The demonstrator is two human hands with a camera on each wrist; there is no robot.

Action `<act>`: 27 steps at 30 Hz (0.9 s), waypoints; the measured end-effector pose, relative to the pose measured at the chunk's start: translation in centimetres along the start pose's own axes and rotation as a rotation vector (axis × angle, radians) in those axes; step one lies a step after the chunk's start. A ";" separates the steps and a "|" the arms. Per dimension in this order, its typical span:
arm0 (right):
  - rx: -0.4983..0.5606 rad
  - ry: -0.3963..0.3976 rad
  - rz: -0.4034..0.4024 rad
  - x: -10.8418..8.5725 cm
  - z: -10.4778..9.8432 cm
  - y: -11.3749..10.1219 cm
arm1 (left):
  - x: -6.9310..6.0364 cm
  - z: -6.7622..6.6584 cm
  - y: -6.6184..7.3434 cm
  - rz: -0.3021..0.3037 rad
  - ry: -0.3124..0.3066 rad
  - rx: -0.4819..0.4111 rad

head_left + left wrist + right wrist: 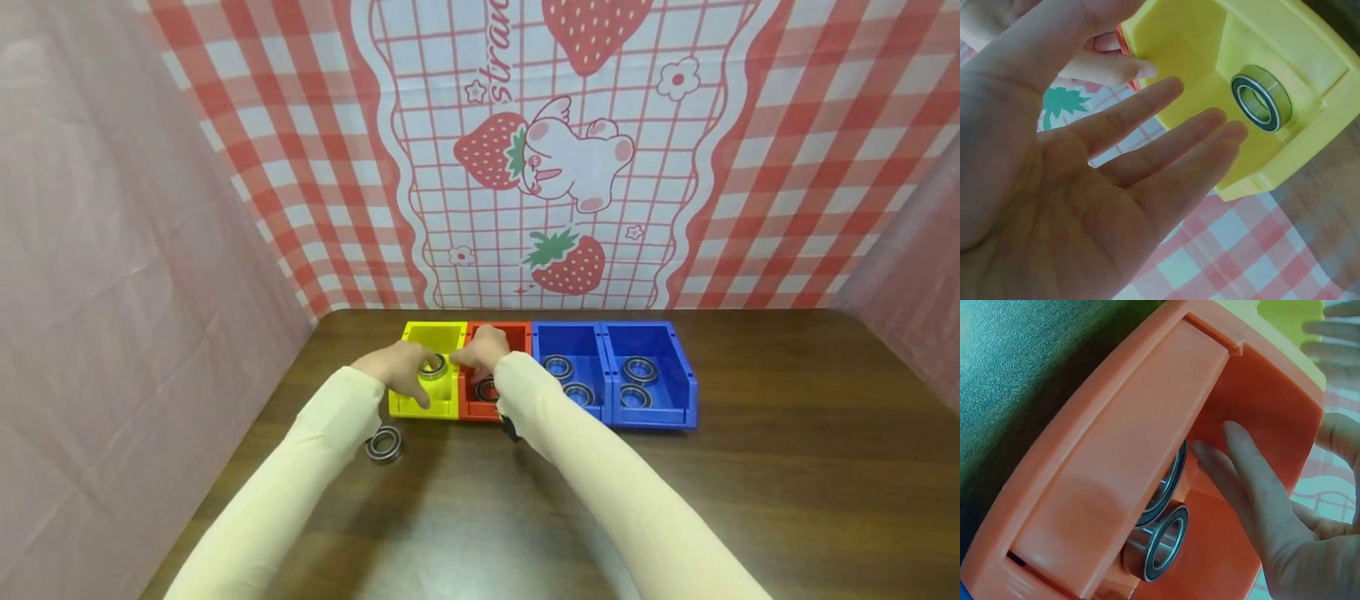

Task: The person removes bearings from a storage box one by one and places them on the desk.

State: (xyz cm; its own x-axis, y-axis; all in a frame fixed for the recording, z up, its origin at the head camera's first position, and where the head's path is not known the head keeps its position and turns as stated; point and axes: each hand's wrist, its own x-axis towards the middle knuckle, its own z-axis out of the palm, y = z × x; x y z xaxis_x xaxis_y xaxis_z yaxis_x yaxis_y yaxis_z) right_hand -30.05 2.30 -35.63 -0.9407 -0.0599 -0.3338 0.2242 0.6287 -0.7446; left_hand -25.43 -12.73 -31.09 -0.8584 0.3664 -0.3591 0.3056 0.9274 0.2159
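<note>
My left hand is over the left side of the yellow bin, fingers extended and holding nothing. One bearing lies in that bin, just beyond the fingertips in the left wrist view. My right hand reaches over the red bin, its fingers loosely extended inside with nothing gripped. Two bearings, one of them in front, sit in the red bin near its front lip, apart from the right fingertips.
Right of the red bin stand two joined blue bins, each with two bearings. Another bearing lies on the wooden table in front of the yellow bin. A checked cloth hangs behind.
</note>
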 end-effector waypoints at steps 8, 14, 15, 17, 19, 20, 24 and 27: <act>0.000 0.015 0.000 0.0 -0.2 0.1 | 1.7 -0.4 0.2 -0.072 0.023 -0.018; 0.001 0.016 0.009 0.0 -0.3 0.0 | 2.8 -0.7 0.2 -0.098 0.007 -0.044; -0.002 0.016 0.008 0.0 -0.3 0.0 | 3.0 -0.8 0.2 -0.104 0.002 -0.043; 0.000 0.017 0.005 0.0 -0.3 -0.1 | 3.2 -1.0 0.2 -0.125 -0.012 -0.058; 0.003 0.017 0.003 0.0 -0.3 0.0 | 3.5 -1.2 0.1 -0.150 -0.018 -0.070; 0.003 0.018 0.000 0.0 -0.3 0.0 | 3.6 -1.2 0.0 -0.163 -0.021 -0.076; 0.007 0.017 -0.004 -0.1 -0.2 0.0 | 4.3 -1.4 -0.3 -0.213 -0.018 -0.119; 0.006 0.012 -0.005 -0.2 -0.1 0.0 | 4.7 -1.4 -0.4 -0.224 -0.019 -0.142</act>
State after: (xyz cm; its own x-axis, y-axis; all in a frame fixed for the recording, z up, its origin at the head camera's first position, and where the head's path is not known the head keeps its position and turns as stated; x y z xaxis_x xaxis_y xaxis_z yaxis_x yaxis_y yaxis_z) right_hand -29.88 2.36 -35.50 -0.9449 -0.0536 -0.3228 0.2207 0.6241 -0.7495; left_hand -30.18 -11.52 -31.66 -0.8899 0.1557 -0.4288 0.0465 0.9660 0.2543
